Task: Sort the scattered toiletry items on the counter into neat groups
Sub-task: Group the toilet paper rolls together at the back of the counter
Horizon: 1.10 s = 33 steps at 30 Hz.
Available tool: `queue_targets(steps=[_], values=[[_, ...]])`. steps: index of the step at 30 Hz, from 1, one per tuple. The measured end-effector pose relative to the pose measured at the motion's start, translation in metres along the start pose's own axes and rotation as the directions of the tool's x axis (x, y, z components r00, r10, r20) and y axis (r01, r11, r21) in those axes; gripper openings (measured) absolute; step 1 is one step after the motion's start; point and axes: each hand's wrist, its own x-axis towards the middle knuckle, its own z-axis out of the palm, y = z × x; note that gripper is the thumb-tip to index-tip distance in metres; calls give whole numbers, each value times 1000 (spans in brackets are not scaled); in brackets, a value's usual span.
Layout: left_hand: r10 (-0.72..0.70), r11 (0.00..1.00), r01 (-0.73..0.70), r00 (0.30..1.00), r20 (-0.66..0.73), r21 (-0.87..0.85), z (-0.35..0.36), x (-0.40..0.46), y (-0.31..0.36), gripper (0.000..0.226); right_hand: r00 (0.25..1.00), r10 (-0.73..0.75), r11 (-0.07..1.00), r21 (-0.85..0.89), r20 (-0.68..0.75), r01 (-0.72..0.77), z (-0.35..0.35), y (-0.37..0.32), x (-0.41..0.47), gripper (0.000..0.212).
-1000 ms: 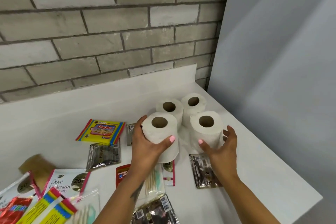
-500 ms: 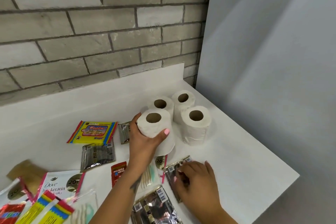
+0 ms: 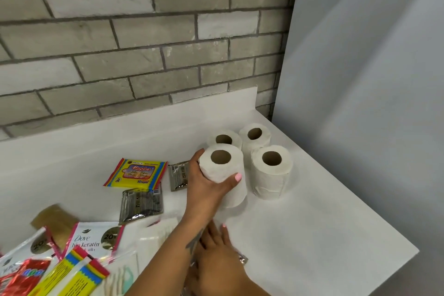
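Four white toilet rolls stand grouped at the counter's back right corner. My left hand (image 3: 206, 190) grips the front left roll (image 3: 223, 168), thumb on its right side; the roll leans slightly toward me. The other rolls (image 3: 271, 170) (image 3: 254, 137) (image 3: 224, 138) stand free. My right hand (image 3: 216, 252) lies low under my left forearm, fingers stretched out flat over a silver sachet whose corner (image 3: 242, 258) pokes out at the right. A yellow Giggles wipes pack (image 3: 137, 173) and two silver sachets (image 3: 141, 204) (image 3: 177, 175) lie left of the rolls.
A Dove sachet (image 3: 89, 240), a brown sachet (image 3: 52, 221) and several colourful packs (image 3: 72, 271) pile up at the lower left. The white counter (image 3: 312, 235) ends at a grey wall (image 3: 360, 103) on the right and a brick wall (image 3: 144, 55) behind.
My right hand left the front right roll, dropped to the silver sachet and slid it left under my left forearm. My left hand kept its grip on the roll.
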Motion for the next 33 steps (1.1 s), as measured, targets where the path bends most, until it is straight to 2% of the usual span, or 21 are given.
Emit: queue_targets(steps=[1,3,5,7,8,11,14,20,22,27,30,33], values=[[-4,1000,4,1000,13,1,1,0,-3,79,996,-87,996,-6,-19,87,-5,-2,4,55],[-15,1000,15,999,34,3,4,0,-8,76,972,-233,966,113,-26,234,-3,7,-1,48],[-25,1000,26,998,49,-9,7,0,-14,76,938,-324,920,188,-124,343,-4,21,-14,34],[-29,999,30,997,73,-14,11,-1,-20,81,960,-237,924,270,-152,271,-7,35,-23,20],[-30,999,31,996,86,-14,13,-1,-23,85,955,-194,922,292,-225,256,-7,42,-23,14],[-34,999,35,993,116,-8,20,-3,-31,86,908,-123,869,399,-401,294,-17,54,-26,12],[-20,1000,20,992,124,4,26,-7,-35,87,837,-60,842,423,-544,335,-30,63,-24,14],[-50,995,35,986,161,95,11,-13,-26,98,825,-11,792,499,-565,352,-43,59,-11,24],[-72,991,60,992,101,118,-8,-20,-21,97,824,-27,767,517,-567,381,-49,47,-5,23],[50,980,-15,983,-175,196,-82,-39,-6,63,823,-72,653,597,-564,466,-57,-8,18,11],[97,970,-18,943,-318,243,-138,-58,4,54,850,-82,574,673,-521,467,-51,-49,31,25],[169,952,-27,876,-452,305,-198,-86,14,53,880,-158,504,730,-447,461,-39,-95,42,42]])
